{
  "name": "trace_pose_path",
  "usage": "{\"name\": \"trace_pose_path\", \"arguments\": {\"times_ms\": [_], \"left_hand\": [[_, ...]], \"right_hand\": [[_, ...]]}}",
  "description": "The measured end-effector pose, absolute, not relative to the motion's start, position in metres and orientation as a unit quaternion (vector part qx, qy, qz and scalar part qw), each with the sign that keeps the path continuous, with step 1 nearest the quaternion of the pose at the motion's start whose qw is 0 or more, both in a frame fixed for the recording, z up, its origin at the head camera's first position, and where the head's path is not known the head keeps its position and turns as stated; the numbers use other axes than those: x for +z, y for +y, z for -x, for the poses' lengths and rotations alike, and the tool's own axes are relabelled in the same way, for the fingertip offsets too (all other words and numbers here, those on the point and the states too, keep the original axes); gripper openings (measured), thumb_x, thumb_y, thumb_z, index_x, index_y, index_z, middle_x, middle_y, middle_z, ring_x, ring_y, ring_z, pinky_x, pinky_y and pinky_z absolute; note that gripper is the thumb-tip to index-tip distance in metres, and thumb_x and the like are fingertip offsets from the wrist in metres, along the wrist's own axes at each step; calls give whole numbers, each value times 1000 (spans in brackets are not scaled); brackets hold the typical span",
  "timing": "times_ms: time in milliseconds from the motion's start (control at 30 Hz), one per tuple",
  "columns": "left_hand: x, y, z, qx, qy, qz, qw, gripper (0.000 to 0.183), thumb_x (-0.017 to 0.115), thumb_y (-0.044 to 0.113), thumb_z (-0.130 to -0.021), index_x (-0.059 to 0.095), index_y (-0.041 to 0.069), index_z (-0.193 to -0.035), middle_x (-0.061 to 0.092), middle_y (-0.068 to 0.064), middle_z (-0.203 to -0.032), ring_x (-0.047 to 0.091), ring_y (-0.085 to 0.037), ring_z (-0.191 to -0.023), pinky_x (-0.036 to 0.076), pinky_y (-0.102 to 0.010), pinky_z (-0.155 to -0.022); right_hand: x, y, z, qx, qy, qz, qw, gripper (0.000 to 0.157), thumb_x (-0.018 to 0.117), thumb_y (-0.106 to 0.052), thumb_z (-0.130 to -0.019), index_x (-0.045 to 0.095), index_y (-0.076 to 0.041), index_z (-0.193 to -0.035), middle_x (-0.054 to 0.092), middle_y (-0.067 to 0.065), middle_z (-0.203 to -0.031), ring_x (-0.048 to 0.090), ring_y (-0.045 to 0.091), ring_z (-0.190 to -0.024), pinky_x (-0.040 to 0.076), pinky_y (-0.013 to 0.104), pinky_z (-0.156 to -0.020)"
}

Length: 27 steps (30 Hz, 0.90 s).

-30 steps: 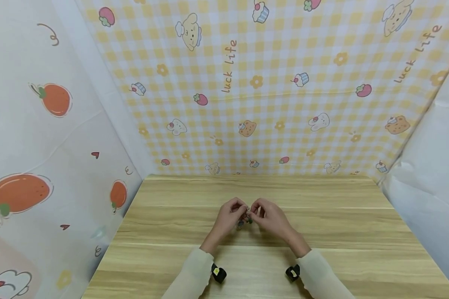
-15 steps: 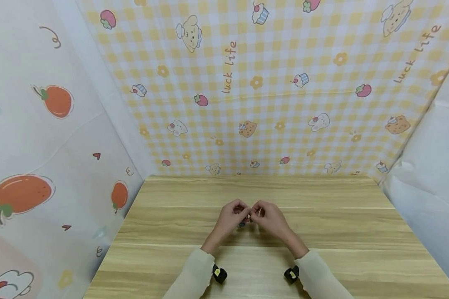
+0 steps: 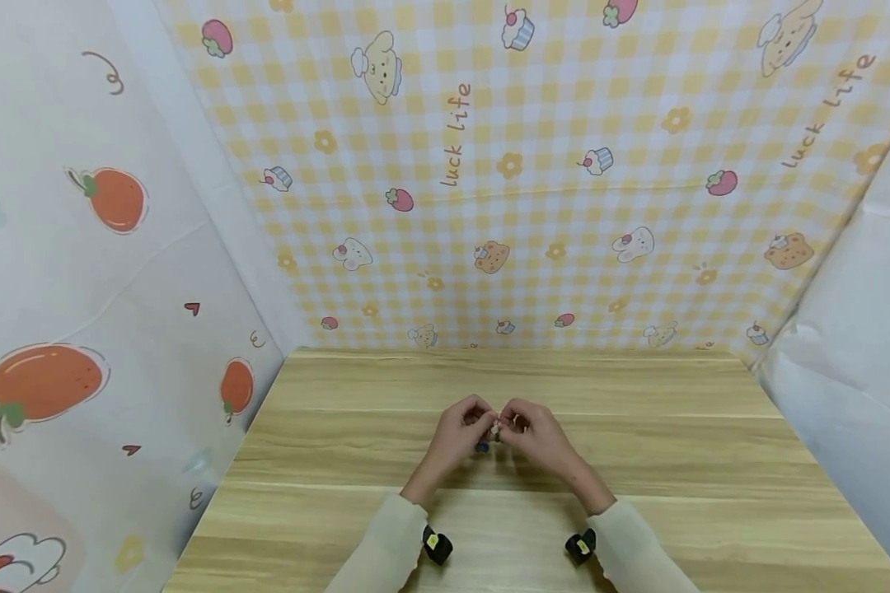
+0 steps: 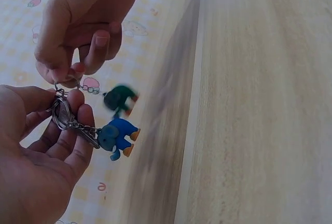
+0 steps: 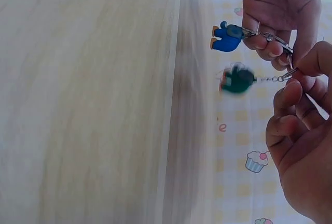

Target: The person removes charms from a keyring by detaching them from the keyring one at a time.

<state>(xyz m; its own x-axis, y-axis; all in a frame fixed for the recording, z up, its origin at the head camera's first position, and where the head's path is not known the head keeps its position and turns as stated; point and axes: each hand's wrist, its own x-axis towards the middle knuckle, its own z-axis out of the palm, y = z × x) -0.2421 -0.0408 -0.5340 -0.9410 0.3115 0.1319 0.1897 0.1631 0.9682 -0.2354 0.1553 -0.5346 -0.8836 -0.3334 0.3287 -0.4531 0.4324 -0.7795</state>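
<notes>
Fingertips nearly meeting, my left hand (image 3: 456, 432) and right hand (image 3: 540, 432) work over the table's middle. In the left wrist view, the left hand grips a metal key ring (image 4: 60, 114) between thumb and fingers. From it, on a short chain, hangs a blue elephant charm (image 4: 120, 135) with orange feet. My right thumb and forefinger pinch a small metal ring (image 5: 289, 74). Its chain carries a green elephant charm (image 5: 237, 80), blurred. The two rings are right at each other, and the fingertips partly hide where they meet.
The wood-grain table (image 3: 638, 461) lies under both hands. A yellow checked cloth (image 3: 534, 206) with cartoon prints hangs behind it, and pale printed sheeting (image 3: 156, 272) stands on the left. Black wrist cameras (image 3: 437, 544) are worn at both cuffs.
The hands stay almost in place, with small finger shifts. The green charm, seen under the right fingers a second ago, no longer shows clearly in the head view.
</notes>
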Motion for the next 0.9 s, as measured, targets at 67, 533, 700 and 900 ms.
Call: {"name": "trace_pose_path", "arguments": {"times_ms": [67, 533, 700, 900], "left_hand": [[-534, -41, 243, 631, 757, -165, 46, 13, 65, 18, -108, 71, 7, -105, 73, -22, -96, 73, -34, -83, 64, -42, -72], [-529, -41, 237, 648, 743, -156, 62, 16, 65, 21, -108, 70, 6, -108, 76, -15, -103, 76, -32, -89, 66, -37, -78], [-528, -39, 237, 635, 754, -161, 54, 16, 65, 22, -108, 70, 7, -107, 75, -12, -100, 74, -31, -87, 65, -38, -77], [-528, -38, 238, 629, 758, -164, 46, 15, 67, 21, -107, 72, 7, -105, 76, -13, -98, 74, -28, -85, 65, -40, -76]], "right_hand": [[-535, 157, 235, 481, -840, -242, 67, 21, 69, 1, -95, 67, -19, -90, 64, -6, -83, 52, 7, -68, 45, 23, -59], [-533, 160, 233, 485, -853, -190, 37, 6, 67, -8, -103, 70, -12, -101, 67, -1, -89, 52, 7, -64, 45, 22, -57], [-530, 158, 231, 484, -856, -180, 32, 5, 69, -14, -104, 71, -14, -100, 68, -2, -86, 54, 9, -65, 46, 22, -57], [-529, 158, 231, 477, -859, -179, 44, 7, 69, -8, -101, 72, -14, -97, 67, -3, -83, 52, 8, -67, 44, 22, -59]]}}
